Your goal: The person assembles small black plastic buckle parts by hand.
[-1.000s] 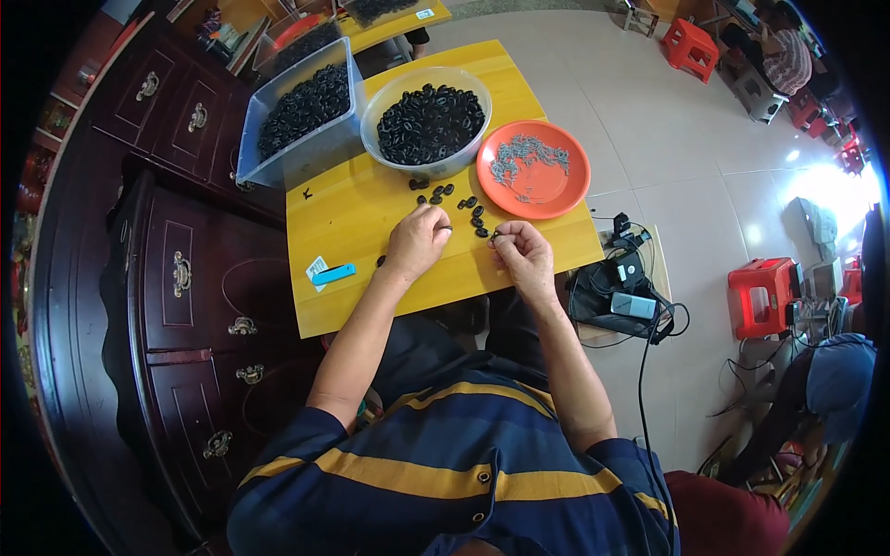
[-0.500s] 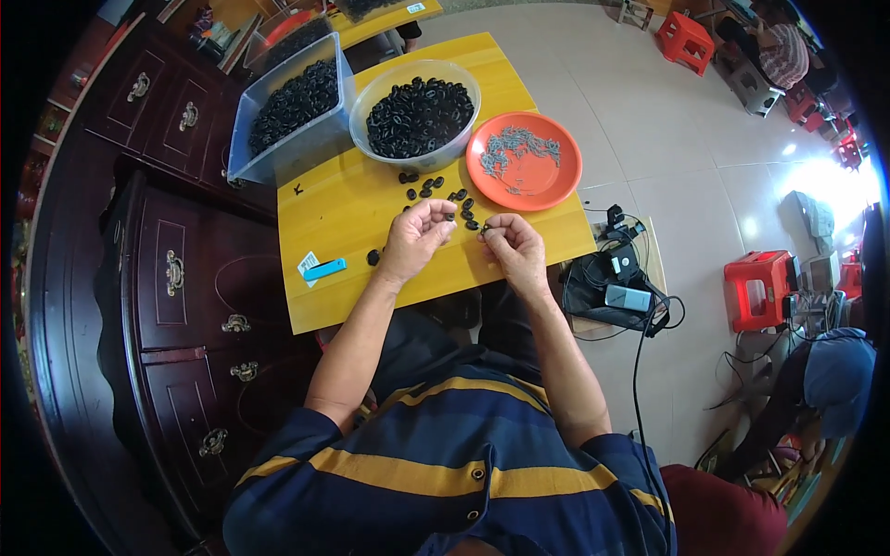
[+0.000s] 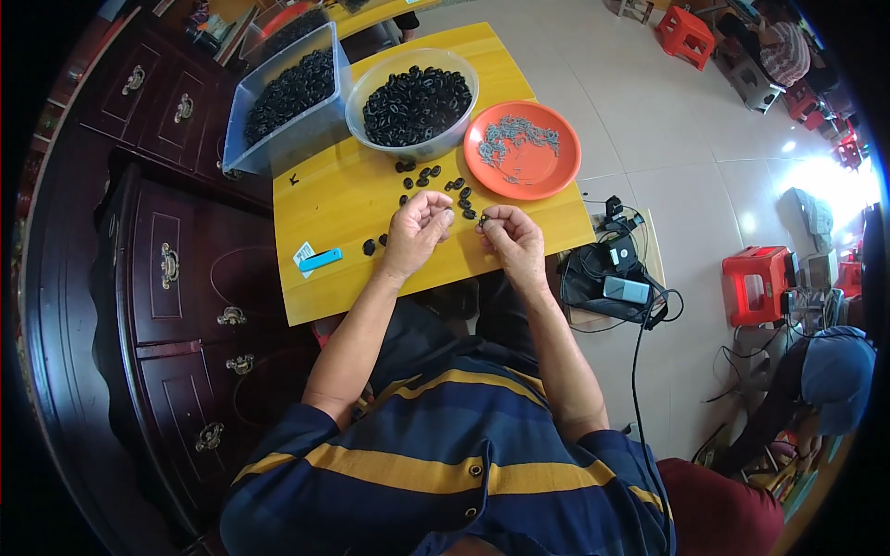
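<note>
Above the near part of the yellow table (image 3: 366, 287), my two hands face each other a short way apart. My right hand (image 3: 515, 245) pinches a small dark piece (image 3: 483, 222) between thumb and fingertips. My left hand (image 3: 417, 233) is closed in a pinch; what it holds is too small to make out. Just beyond the fingers lie several loose black oval pieces (image 3: 465, 194). Many more such pieces fill a clear round bowl (image 3: 413, 151). An orange plate (image 3: 530, 180) to its right holds a scatter of small grey metal-looking parts (image 3: 503, 139).
A clear bluish bin (image 3: 295, 151) of black pieces stands at the far left. On the table's left lies a blue bar-shaped tool (image 3: 321, 260). Dark wooden drawers (image 3: 171, 269) border the left; cables and a device (image 3: 627, 290) lie on the right. Other people sit near red stools (image 3: 756, 285).
The dark piece that showed at my left fingertips is now barely visible, and those fingers have curled a little. My right hand keeps its pinch. The whole view has shifted slightly.
</note>
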`<control>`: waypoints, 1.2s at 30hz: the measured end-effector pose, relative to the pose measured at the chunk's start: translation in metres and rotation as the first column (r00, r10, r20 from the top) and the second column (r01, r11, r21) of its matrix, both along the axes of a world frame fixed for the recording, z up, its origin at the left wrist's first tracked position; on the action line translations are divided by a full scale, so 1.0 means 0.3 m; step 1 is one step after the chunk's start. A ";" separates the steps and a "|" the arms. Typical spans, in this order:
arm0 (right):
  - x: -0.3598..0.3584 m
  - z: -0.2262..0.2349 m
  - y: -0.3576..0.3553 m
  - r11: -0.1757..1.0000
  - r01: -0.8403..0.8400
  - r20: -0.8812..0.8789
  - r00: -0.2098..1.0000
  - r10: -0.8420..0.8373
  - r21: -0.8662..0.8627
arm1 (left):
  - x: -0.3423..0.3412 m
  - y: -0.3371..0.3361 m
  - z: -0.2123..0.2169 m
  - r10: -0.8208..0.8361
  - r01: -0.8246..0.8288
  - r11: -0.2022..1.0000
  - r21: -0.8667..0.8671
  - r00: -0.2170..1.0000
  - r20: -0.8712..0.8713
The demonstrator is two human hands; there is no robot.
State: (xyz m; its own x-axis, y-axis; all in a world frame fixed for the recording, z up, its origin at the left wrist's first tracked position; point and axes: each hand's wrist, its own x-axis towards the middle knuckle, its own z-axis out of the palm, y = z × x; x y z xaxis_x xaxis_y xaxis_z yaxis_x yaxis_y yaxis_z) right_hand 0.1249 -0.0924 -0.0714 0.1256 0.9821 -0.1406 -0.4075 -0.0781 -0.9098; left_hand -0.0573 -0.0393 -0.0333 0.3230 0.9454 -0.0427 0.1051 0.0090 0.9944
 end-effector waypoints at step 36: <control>-0.053 -0.008 -0.011 1.000 -0.006 0.020 1.000 0.006 0.005 | -0.005 -0.038 0.007 -0.087 0.093 0.987 0.129 0.995 -0.050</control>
